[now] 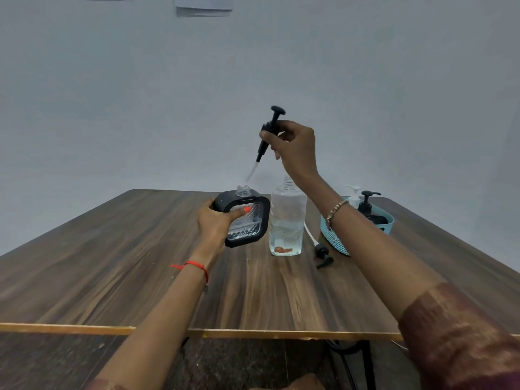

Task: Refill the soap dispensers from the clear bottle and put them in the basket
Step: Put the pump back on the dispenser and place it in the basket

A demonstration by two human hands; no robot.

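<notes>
Toward the desk's (140, 263) far edge, the left hand (215, 220) grips the black-framed dispenser (247, 220), fingers clamped round its side; the right hand (295, 147) pinches the pump (270, 128) aloft, tube tip hanging just above the open neck; the clear bottle (287, 218) stands uncapped just beside it; a loose pump (322, 253) lies near the basket (334, 240), 2 dispensers inside. Refill step, I'd judge; next, that pump needs seating or parking. The dispenser's fill level is unreadable; the right forearm hides part of the basket.
</notes>
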